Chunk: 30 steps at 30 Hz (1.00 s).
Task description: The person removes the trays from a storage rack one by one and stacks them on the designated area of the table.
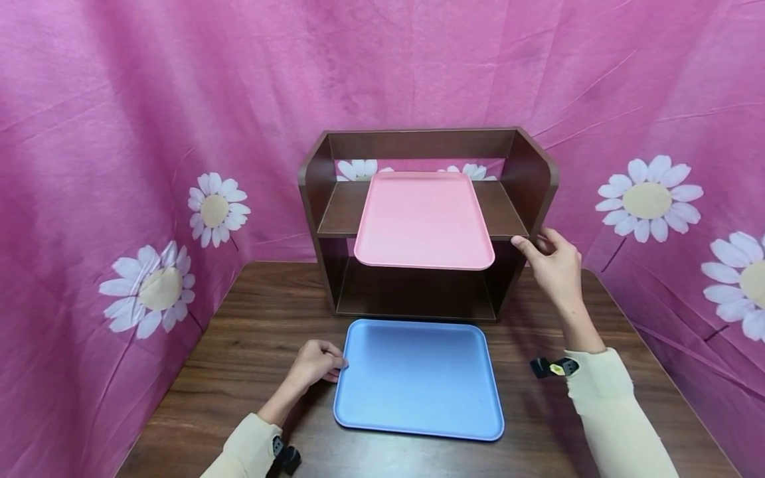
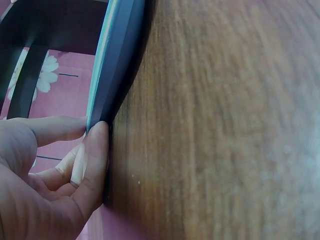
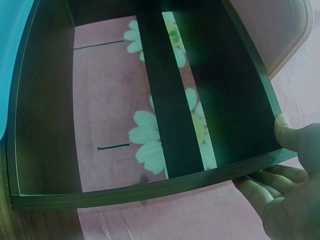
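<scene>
Shelf [image 1: 532, 179] behind blue tray [image 1: 418, 378]; pink tray [image 1: 424, 222] overhangs front

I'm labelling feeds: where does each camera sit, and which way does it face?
Head: worn on the head, looks forward and down at the brown shelf, pink tray and blue tray; left grip, right grip and sleeves show.
Left wrist: on that wrist, faces along the blue tray's edge; left grip shows.
Right wrist: on that wrist, faces the brown shelf's front; right grip shows.
Both wrist views share the flowered cloth.
</scene>
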Motion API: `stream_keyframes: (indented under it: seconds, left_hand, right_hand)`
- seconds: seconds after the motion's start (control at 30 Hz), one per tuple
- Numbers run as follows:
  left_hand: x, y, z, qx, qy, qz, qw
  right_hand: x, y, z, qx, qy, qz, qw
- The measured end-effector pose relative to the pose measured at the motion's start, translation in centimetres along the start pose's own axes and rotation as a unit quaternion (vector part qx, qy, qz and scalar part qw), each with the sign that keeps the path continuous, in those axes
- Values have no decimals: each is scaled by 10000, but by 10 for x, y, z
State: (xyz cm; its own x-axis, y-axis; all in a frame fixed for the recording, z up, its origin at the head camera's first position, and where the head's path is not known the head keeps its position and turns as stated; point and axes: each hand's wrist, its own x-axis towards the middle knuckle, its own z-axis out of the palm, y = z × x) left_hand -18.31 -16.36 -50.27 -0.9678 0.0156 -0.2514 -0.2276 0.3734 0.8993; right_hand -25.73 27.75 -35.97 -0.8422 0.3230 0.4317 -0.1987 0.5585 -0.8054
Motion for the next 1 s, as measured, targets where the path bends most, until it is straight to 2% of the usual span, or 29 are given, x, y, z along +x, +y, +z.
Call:
stream_keyframes:
  seconds: [0.3, 0.53, 0.7, 1.0]
  left_hand:
    - [3, 0, -4, -309, -238, 71, 9992]
    - [7, 7, -5, -488, -6, 113, 9987]
    - [8, 19, -4, -536, 121, 138, 9984]
    - [5, 55, -7, -1045, -153, 382, 9937]
  right_hand:
    - [0, 0, -3, -46, -91, 44, 9999]
    - [2, 0, -5, -81, -158, 82, 9998]
    - [2, 0, -3, 24, -158, 44, 9999]
    - [2, 0, -3, 67, -189, 109, 9997]
